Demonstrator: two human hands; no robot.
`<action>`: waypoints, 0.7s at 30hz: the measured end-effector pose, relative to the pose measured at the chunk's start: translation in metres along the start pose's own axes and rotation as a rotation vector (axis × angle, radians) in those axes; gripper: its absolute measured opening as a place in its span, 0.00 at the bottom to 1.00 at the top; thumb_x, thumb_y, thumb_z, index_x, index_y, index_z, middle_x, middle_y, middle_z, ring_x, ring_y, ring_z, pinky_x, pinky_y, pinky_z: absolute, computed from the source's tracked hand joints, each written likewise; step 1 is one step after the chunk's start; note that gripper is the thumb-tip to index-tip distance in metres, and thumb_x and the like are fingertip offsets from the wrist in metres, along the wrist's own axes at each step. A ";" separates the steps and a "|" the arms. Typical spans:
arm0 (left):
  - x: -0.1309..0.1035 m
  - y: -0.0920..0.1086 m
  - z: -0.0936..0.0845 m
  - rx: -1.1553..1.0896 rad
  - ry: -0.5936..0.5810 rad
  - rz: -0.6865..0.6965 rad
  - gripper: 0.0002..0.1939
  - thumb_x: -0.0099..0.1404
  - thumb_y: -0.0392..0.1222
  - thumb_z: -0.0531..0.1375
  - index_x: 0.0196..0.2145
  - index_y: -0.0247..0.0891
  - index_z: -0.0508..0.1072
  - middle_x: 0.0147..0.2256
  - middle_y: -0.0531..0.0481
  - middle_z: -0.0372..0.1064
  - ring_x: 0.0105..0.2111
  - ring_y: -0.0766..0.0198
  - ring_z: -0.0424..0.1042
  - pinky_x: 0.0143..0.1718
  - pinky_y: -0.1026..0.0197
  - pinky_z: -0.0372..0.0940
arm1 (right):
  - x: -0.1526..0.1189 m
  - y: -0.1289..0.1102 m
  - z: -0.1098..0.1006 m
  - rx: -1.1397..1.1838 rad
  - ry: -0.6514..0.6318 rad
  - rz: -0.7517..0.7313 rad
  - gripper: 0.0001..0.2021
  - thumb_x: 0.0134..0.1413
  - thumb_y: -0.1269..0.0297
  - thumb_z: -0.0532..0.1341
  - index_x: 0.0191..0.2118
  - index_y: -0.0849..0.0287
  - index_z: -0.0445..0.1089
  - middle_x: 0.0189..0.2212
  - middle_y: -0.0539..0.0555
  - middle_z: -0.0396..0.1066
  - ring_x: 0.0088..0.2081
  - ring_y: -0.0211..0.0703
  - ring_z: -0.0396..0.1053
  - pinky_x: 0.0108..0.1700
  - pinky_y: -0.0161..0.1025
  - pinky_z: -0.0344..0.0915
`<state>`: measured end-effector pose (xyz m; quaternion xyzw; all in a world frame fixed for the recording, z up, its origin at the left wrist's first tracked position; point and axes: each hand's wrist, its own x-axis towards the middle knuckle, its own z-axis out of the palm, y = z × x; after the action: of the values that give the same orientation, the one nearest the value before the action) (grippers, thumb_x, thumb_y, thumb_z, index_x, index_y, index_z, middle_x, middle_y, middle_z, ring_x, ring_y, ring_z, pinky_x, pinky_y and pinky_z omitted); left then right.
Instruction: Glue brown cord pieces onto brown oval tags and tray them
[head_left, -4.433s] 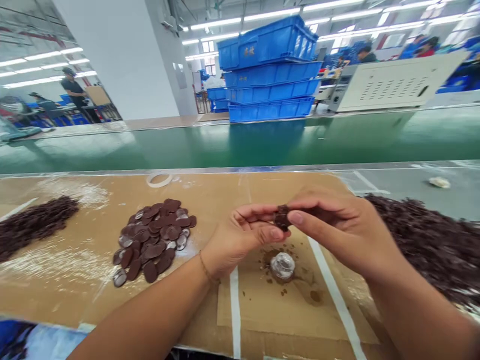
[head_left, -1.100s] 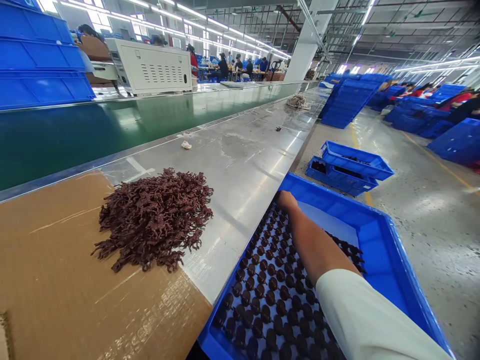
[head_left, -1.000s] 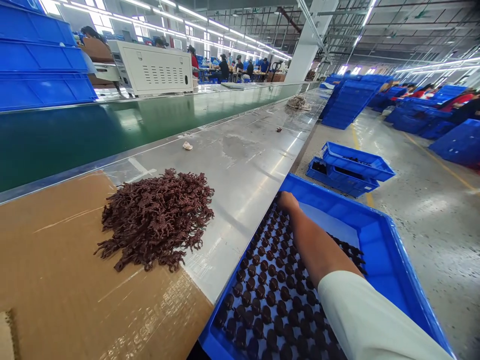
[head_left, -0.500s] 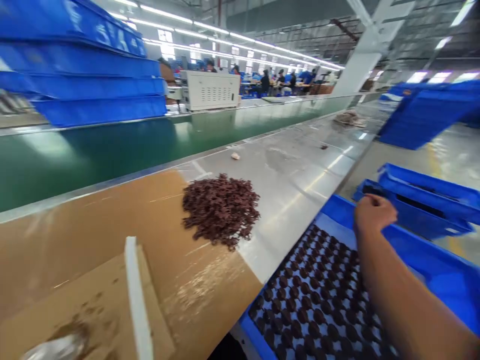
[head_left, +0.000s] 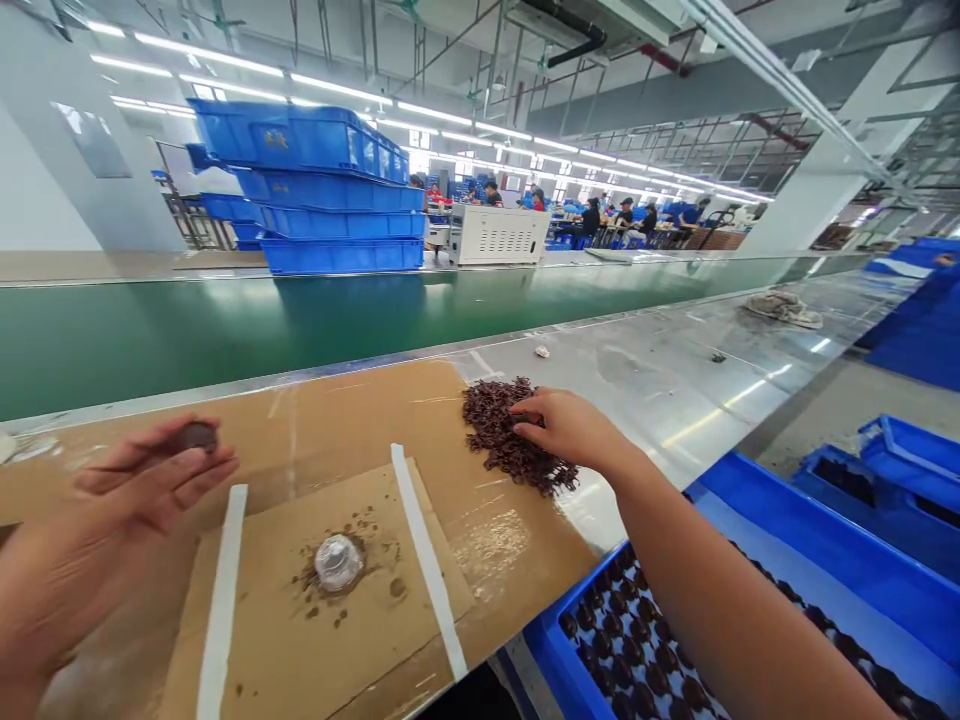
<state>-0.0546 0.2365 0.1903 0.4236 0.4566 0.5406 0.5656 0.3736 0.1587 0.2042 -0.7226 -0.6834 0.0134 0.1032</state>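
Note:
My left hand (head_left: pixel 142 500) is at the left, pinching a small dark round piece (head_left: pixel 198 436) between thumb and fingertips. The fingers of my right hand (head_left: pixel 559 425) are closed together at the pile of small dark brown curly pieces (head_left: pixel 499 425); whatever lies between their tips is hidden. A cardboard sheet (head_left: pixel 285 640) with white strips along two sides lies between my hands. On it stands a small lump (head_left: pixel 339 562) that looks wrapped in clear film, with brown spots around it. Under my right forearm, a blue tray (head_left: pixel 551 640) holds rows of dark round pieces (head_left: pixel 637 650).
A green conveyor belt (head_left: pixel 360 315) runs behind the metal table (head_left: pixel 637 370). Stacked blue crates (head_left: pixel 337 225) and a white machine box (head_left: pixel 499 235) stand beyond it. A crumpled cloth (head_left: pixel 784 308) lies far right. More blue bins (head_left: pixel 911 455) sit below; people sit in the background.
My right hand has moved from above the blue tray to the brown pile. The view has swung left, bringing my left hand with the round piece and the film-wrapped lump into sight.

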 end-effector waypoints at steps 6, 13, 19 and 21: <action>-0.016 -0.003 0.015 -0.227 -0.154 0.057 0.22 0.44 0.40 0.80 0.39 0.41 0.83 0.39 0.54 0.80 0.36 0.65 0.81 0.44 0.67 0.79 | 0.018 -0.020 0.008 -0.106 -0.098 -0.140 0.12 0.60 0.65 0.60 0.40 0.55 0.83 0.38 0.59 0.76 0.42 0.52 0.75 0.48 0.44 0.68; -0.018 0.000 0.010 -0.349 -0.281 0.004 0.23 0.45 0.39 0.80 0.41 0.41 0.83 0.38 0.52 0.79 0.37 0.62 0.82 0.47 0.62 0.79 | 0.042 -0.025 0.001 0.327 0.054 0.140 0.10 0.55 0.54 0.59 0.33 0.54 0.73 0.32 0.57 0.76 0.32 0.51 0.72 0.37 0.46 0.68; -0.018 -0.002 0.007 -0.353 -0.312 0.000 0.22 0.48 0.38 0.79 0.42 0.40 0.83 0.42 0.52 0.79 0.38 0.62 0.82 0.47 0.62 0.79 | 0.080 -0.064 -0.003 0.893 0.168 0.255 0.10 0.51 0.57 0.66 0.34 0.55 0.67 0.36 0.54 0.75 0.29 0.40 0.68 0.31 0.38 0.71; -0.016 -0.004 0.006 -0.340 -0.303 0.003 0.21 0.50 0.38 0.78 0.43 0.41 0.83 0.43 0.51 0.79 0.38 0.62 0.82 0.47 0.63 0.78 | 0.088 -0.084 -0.002 1.020 0.149 0.144 0.16 0.50 0.50 0.69 0.37 0.56 0.70 0.34 0.54 0.72 0.29 0.38 0.65 0.29 0.36 0.69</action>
<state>-0.0476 0.2207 0.1885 0.3992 0.2681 0.5410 0.6900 0.2971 0.2497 0.2306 -0.6247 -0.5293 0.3004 0.4893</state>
